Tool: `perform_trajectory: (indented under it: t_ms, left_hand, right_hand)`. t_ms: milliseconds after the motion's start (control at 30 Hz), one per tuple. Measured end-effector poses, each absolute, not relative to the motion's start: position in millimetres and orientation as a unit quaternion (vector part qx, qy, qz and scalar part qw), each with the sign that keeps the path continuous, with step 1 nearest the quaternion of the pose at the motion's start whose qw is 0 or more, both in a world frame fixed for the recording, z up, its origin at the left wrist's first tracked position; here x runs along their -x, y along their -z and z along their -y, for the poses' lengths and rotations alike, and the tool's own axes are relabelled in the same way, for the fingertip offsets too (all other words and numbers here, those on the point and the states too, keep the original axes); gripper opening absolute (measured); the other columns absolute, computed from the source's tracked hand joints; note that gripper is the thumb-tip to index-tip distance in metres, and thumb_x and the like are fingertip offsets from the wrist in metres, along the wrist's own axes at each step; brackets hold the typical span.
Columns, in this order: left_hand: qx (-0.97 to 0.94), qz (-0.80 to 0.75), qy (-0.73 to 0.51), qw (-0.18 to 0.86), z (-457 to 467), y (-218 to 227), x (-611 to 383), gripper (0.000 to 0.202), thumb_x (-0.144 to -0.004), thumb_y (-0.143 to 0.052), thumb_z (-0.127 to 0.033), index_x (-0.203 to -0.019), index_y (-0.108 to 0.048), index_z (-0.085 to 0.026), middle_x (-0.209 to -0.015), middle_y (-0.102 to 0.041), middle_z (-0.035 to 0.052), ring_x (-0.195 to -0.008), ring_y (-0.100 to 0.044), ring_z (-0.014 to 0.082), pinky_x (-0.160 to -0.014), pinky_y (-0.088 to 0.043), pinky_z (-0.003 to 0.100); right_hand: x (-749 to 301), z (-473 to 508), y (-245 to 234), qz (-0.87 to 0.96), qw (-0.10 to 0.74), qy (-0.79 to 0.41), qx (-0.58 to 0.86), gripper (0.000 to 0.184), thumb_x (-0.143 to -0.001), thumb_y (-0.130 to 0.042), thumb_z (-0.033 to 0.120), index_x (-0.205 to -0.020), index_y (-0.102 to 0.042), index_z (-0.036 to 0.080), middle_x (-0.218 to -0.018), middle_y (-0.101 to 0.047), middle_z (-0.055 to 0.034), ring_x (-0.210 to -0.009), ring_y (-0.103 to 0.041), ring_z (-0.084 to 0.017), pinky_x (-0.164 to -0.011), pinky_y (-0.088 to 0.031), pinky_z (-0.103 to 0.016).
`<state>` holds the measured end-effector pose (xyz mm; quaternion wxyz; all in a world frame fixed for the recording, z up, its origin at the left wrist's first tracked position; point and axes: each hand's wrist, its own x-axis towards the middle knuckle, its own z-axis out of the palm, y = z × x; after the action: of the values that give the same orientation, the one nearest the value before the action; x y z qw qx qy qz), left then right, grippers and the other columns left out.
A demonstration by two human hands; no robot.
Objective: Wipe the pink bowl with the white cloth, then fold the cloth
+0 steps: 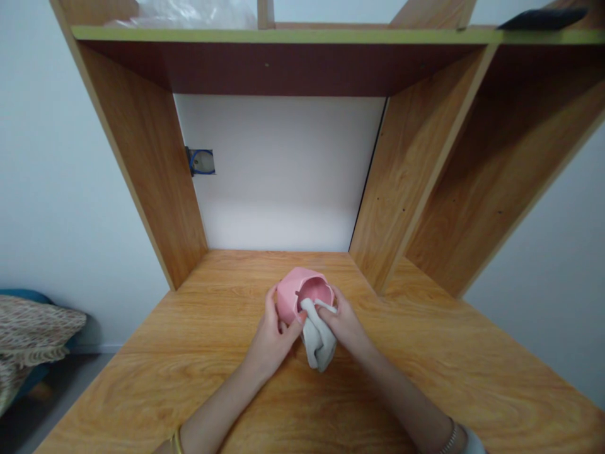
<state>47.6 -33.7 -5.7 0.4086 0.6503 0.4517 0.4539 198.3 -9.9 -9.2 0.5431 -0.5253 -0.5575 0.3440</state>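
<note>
A small pink cup [293, 292] is held just above the wooden desk [203, 353], tipped so its mouth faces me. My left hand [273, 337] is wrapped round the cup's left side, thumb near the rim. My right hand [346, 325] grips a pale grey cloth [317, 337], pressing part of it over the rim into the cup; the rest of the cloth hangs down between my hands.
The desk stands under a wooden shelf unit with upright side panels [155, 164] and a divider [406, 183] on the right. A blue wall box [201, 161] sits on the white back wall. A patterned blanket [33, 328] lies at far left.
</note>
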Motion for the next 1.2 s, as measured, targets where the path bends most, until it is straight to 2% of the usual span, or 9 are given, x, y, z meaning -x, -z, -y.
perform_trajectory:
  t_ms: [200,467,667,800,900,967,1067,1133,1200]
  left_hand:
    - [-0.64,-0.464,-0.476,0.385,29,2,-40,0.057,-0.074,-0.057,-0.041,-0.117,-0.031,-0.015,-0.073,-0.061,0.0009,-0.06,-0.06,0.0148,-0.053,-0.046,0.024]
    - [-0.653,-0.511,-0.446,0.338,32,-10,-37,0.05,-0.07,-0.059,-0.037,-0.112,-0.042,-0.016,-0.077,-0.065,0.0047,-0.066,-0.062,0.0185,-0.059,-0.048,0.027]
    - [-0.656,-0.528,-0.441,0.31,32,-13,-37,0.047,-0.069,-0.057,-0.033,-0.111,-0.046,-0.015,-0.085,-0.065,0.0066,-0.076,-0.062,0.0207,-0.068,-0.047,0.031]
    - [-0.643,-0.526,-0.462,0.31,27,-11,-37,0.046,-0.067,-0.057,-0.03,-0.109,-0.051,-0.013,-0.094,-0.065,0.0089,-0.082,-0.061,0.0213,-0.071,-0.047,0.03]
    - [-0.592,-0.521,-0.501,0.357,16,-5,-34,0.038,-0.069,-0.053,-0.032,-0.1,-0.056,-0.011,-0.087,-0.066,0.0084,-0.073,-0.062,0.0192,-0.064,-0.047,0.027]
    - [-0.539,-0.526,-0.533,0.386,9,1,-30,0.033,-0.067,-0.055,-0.034,-0.09,-0.058,-0.011,-0.074,-0.065,0.0051,-0.061,-0.06,0.0158,-0.055,-0.045,0.024]
    - [-0.437,-0.519,-0.567,0.467,-1,11,-24,0.029,-0.067,-0.056,-0.042,-0.071,-0.055,-0.013,-0.042,-0.049,-0.0054,-0.032,-0.041,0.0078,-0.034,-0.029,0.018]
    - [-0.409,-0.509,-0.574,0.495,-5,17,-20,0.033,-0.068,-0.053,-0.048,-0.062,-0.049,-0.016,-0.036,-0.041,-0.0081,-0.027,-0.032,0.0052,-0.03,-0.022,0.017]
    - [-0.398,-0.498,-0.582,0.505,-8,20,-18,0.037,-0.067,-0.051,-0.053,-0.059,-0.045,-0.017,-0.036,-0.039,-0.0085,-0.027,-0.031,0.0044,-0.03,-0.02,0.016]
  right_hand:
    - [-199,10,8,0.57,0.5,-0.314,0.572,0.059,-0.062,-0.058,0.023,-0.117,-0.04,0.015,-0.099,-0.061,-0.0077,-0.083,-0.059,-0.019,-0.074,-0.047,-0.032]
    - [-209,9,5,0.611,0.43,-0.231,0.624,0.08,-0.06,-0.062,0.024,-0.131,-0.027,0.016,-0.081,-0.061,-0.0034,-0.067,-0.057,-0.018,-0.061,-0.044,-0.029]
    - [-206,17,-5,0.61,0.41,-0.173,0.655,0.083,-0.063,-0.061,0.028,-0.135,-0.023,0.017,-0.061,-0.056,0.0014,-0.051,-0.052,-0.016,-0.048,-0.036,-0.024]
    - [-205,20,-9,0.619,0.416,-0.18,0.641,0.076,-0.068,-0.057,0.031,-0.135,-0.022,0.019,-0.051,-0.047,0.0064,-0.044,-0.048,-0.014,-0.043,-0.033,-0.023]
    - [-204,19,-7,0.615,0.434,-0.205,0.626,0.07,-0.073,-0.053,0.037,-0.133,-0.024,0.017,-0.059,-0.054,0.0028,-0.051,-0.052,-0.017,-0.05,-0.039,-0.026]
    - [-205,16,-3,0.617,0.443,-0.21,0.615,0.066,-0.074,-0.051,0.039,-0.131,-0.027,0.016,-0.077,-0.06,-0.0039,-0.067,-0.058,-0.02,-0.06,-0.043,-0.029]
    - [-210,10,7,0.619,0.458,-0.213,0.601,0.06,-0.077,-0.047,0.042,-0.129,-0.031,0.016,-0.102,-0.058,-0.0101,-0.091,-0.056,-0.022,-0.075,-0.043,-0.032]
    - [-213,6,13,0.612,0.454,-0.224,0.607,0.059,-0.079,-0.044,0.044,-0.129,-0.031,0.016,-0.1,-0.06,-0.0098,-0.091,-0.057,-0.023,-0.076,-0.042,-0.034]
    - [-215,2,17,0.605,0.443,-0.24,0.617,0.06,-0.081,-0.041,0.047,-0.13,-0.03,0.014,-0.086,-0.062,-0.0079,-0.081,-0.059,-0.023,-0.072,-0.044,-0.035]
